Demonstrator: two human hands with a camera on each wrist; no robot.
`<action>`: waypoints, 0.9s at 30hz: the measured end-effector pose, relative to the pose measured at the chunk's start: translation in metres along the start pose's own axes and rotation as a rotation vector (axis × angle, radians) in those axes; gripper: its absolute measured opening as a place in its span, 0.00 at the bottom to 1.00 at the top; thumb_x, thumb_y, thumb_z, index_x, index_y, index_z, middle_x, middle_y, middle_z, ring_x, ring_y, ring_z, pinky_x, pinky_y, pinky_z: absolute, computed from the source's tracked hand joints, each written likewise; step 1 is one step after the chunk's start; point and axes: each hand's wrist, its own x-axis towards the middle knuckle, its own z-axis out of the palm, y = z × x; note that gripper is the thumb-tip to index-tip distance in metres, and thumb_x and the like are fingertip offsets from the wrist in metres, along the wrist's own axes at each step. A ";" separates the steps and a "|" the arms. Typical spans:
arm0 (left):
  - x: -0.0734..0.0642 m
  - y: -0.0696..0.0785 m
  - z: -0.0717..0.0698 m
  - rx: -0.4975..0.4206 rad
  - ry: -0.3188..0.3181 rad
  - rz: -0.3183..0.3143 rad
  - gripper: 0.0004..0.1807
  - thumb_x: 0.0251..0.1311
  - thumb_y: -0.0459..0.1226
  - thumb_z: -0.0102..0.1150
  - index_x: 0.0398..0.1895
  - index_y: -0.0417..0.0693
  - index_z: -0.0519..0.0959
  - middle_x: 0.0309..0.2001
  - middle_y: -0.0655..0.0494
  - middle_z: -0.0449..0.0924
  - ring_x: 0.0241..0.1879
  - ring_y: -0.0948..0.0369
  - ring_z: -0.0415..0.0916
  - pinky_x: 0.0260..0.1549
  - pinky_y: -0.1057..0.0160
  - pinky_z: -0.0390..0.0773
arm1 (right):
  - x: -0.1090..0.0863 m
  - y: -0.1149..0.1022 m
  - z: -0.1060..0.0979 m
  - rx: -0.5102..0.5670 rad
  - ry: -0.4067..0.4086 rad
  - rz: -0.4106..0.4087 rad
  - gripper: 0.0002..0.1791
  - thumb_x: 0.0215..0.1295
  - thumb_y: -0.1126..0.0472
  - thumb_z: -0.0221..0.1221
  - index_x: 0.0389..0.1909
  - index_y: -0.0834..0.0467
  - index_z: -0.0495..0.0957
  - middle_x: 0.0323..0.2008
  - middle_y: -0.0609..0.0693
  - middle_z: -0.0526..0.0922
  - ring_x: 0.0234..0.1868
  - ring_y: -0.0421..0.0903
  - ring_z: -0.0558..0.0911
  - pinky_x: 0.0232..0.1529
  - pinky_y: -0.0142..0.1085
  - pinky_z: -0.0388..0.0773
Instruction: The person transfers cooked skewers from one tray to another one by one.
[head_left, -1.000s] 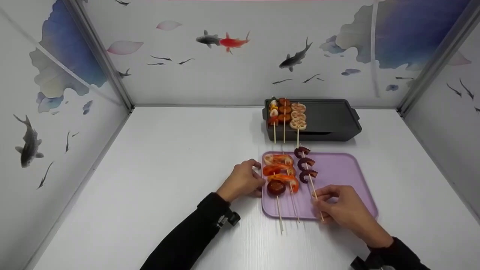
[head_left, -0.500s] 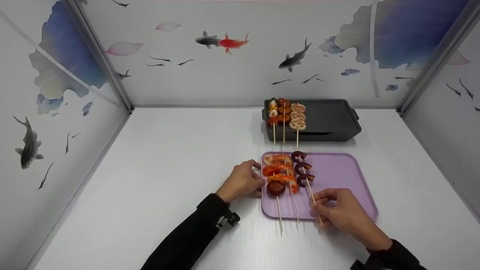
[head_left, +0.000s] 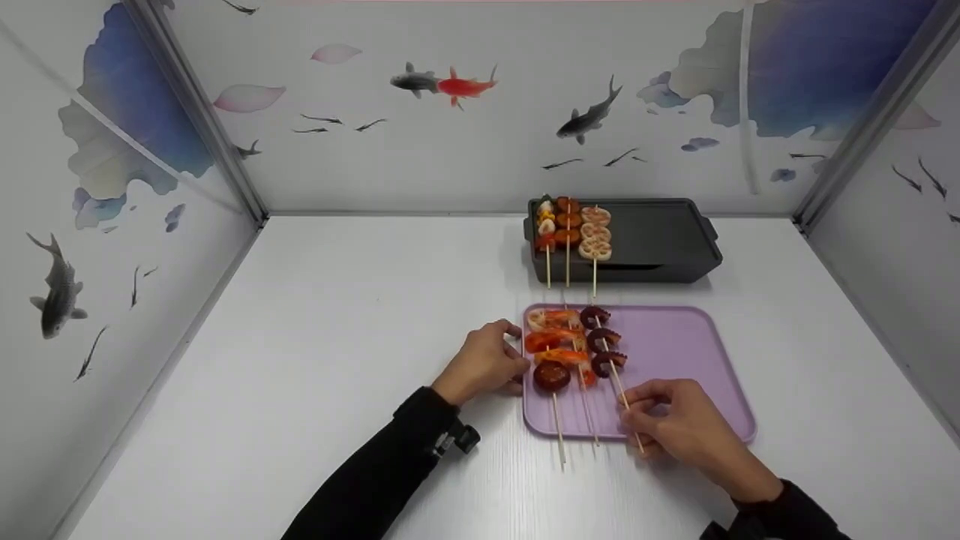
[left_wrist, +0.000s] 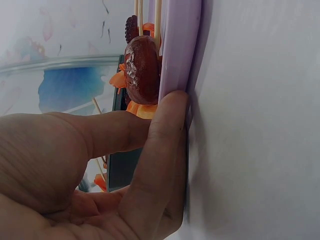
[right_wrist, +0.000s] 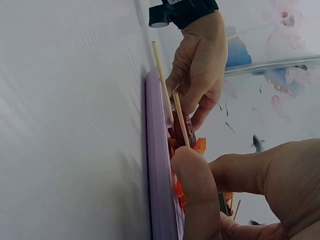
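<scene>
My right hand (head_left: pixel 679 416) pinches the lower stick of a skewer of curled purple octopus tentacles (head_left: pixel 604 340); the stick's end pokes out past the fingertips in the right wrist view. The tentacles are over the purple tray (head_left: pixel 675 352), right beside a skewer of orange shrimp (head_left: pixel 562 337). To the left is a skewer with a glossy brown mushroom cap (head_left: pixel 552 376), its stick crossing the tray's near edge. My left hand (head_left: pixel 484 360) holds the tray's left rim between thumb and fingers; the left wrist view has a finger (left_wrist: pixel 167 120) against the rim's outer side.
Behind the tray stands a black grill plate (head_left: pixel 660 232). On its left part lie a mixed skewer (head_left: pixel 547 225), a skewer of orange-brown slices (head_left: pixel 568 219) and a lotus root skewer (head_left: pixel 596 232), their sticks toward me. White panels with painted fish surround the white table (head_left: pixel 360 300).
My right hand has brought the octopus skewer slightly left and toward me, closer to the shrimp skewer. My left hand stays at the tray's rim.
</scene>
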 end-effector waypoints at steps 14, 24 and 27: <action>0.000 0.000 -0.001 0.014 0.004 0.010 0.28 0.51 0.32 0.60 0.58 0.40 0.67 0.31 0.52 0.82 0.23 0.55 0.84 0.22 0.60 0.84 | 0.000 0.004 0.000 -0.039 -0.001 -0.029 0.16 0.50 0.62 0.67 0.41 0.63 0.79 0.35 0.57 0.82 0.26 0.48 0.82 0.21 0.41 0.83; 0.000 0.000 0.001 -0.019 -0.003 -0.007 0.28 0.50 0.31 0.60 0.58 0.41 0.67 0.31 0.51 0.83 0.24 0.55 0.84 0.23 0.59 0.85 | 0.001 0.005 0.000 -0.060 -0.009 -0.024 0.18 0.50 0.59 0.68 0.41 0.62 0.80 0.34 0.55 0.83 0.27 0.47 0.82 0.20 0.40 0.82; 0.000 0.000 -0.001 -0.009 -0.005 0.001 0.28 0.51 0.32 0.60 0.58 0.41 0.67 0.32 0.51 0.82 0.24 0.54 0.84 0.23 0.59 0.85 | 0.001 0.004 0.000 -0.066 -0.013 -0.035 0.19 0.49 0.57 0.69 0.41 0.61 0.80 0.33 0.55 0.83 0.29 0.46 0.82 0.21 0.40 0.82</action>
